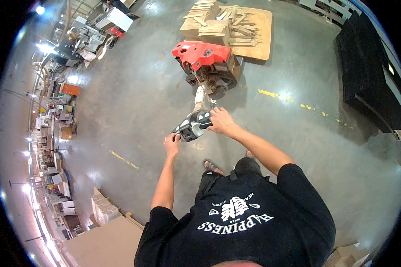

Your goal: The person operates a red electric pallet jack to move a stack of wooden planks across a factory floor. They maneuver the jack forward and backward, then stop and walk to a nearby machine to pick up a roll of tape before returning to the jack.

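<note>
Both my hands are on the tiller handle [190, 129] of a red pallet truck [201, 54], a black and grey control head with two side grips. My left hand [172, 144] is closed round the left grip. The right grip is held by my right hand [221, 121], whose fingers curl over it. A light-wrapped tiller arm [200, 99] runs from the handle to the truck's red cover. Beyond the cover, stacks of wooden strips [214, 33] lie on a tan board [263, 33]. Whatever carries that board underneath is hidden.
A tall black stack of panels [365, 73] stands at the right. Machines and an orange box [70, 89] line the left side. Behind me to the left are a large brown board [104, 242] and wrapped cartons [104, 209]. Worn yellow lines [268, 93] mark the grey floor.
</note>
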`<state>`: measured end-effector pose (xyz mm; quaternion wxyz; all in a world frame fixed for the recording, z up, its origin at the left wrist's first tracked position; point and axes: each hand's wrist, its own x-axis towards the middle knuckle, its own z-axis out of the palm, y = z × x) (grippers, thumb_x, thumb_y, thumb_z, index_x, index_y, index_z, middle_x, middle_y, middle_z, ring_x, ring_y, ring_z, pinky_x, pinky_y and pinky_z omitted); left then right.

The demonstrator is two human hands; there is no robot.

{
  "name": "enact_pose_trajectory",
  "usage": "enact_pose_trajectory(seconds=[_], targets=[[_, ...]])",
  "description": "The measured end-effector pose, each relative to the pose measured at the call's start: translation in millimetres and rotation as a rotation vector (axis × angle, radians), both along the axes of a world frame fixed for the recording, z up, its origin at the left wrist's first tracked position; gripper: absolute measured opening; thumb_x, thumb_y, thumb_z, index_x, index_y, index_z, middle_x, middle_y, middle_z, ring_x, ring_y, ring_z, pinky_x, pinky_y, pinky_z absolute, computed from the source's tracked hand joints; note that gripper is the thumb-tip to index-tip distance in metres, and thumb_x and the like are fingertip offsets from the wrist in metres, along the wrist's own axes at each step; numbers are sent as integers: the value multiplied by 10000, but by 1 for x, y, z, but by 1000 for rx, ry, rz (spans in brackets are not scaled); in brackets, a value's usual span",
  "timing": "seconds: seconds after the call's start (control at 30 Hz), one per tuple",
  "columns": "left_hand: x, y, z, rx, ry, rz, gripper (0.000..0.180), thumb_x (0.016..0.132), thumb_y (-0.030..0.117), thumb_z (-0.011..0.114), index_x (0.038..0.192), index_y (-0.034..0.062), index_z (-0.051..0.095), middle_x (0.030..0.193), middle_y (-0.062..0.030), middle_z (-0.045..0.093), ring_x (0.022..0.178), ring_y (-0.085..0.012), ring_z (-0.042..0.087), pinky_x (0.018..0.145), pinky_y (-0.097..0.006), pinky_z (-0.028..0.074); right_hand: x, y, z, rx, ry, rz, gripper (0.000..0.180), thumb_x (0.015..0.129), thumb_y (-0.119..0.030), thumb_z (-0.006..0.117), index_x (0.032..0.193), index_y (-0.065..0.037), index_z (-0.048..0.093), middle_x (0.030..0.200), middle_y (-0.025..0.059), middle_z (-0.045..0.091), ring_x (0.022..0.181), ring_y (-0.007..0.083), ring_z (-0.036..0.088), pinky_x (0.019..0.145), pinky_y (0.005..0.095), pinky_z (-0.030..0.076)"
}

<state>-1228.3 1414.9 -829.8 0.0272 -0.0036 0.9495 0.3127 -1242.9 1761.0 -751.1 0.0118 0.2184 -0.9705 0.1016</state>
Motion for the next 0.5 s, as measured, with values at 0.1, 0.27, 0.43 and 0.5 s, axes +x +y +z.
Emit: enact_pose_trajectory(seconds=[0.1,0.27,0.43,0.5], targets=[[1,2,-13,8,118,95,546,998,586,570,921,91,785,930,-99,737,964,-331,622,982,-474,419,-8,1,-14,-137,-167,146,521,825,-601,744,862,-82,765,963,133,731,981,333,700,930,478,526],[-22,-13,-26,33,206,41,587,964,624,596,854,80,787,871,-81,732,967,-303,625,995,-469,404,-16,-18,-37,-308,-461,103,545,854,-599,693,925,-59,725,928,164,709,929,391,693,820,509,558],[-39,-46,-38,47,178,16,575,931,626,638,809,85,789,858,-58,737,981,-289,630,1027,-494,369,2,-63,-51,-349,-463,-36,604,837,-596,711,1129,-69,665,1038,177,693,1001,396,673,850,506,538],[-48,-51,-34,58,176,-14,570,920,625,651,796,86,789,853,-51,737,987,-288,629,1044,-504,348,6,-74,-49,-347,-504,-132,650,836,-583,720,1221,-68,623,1050,183,689,1009,405,669,858,513,535]])
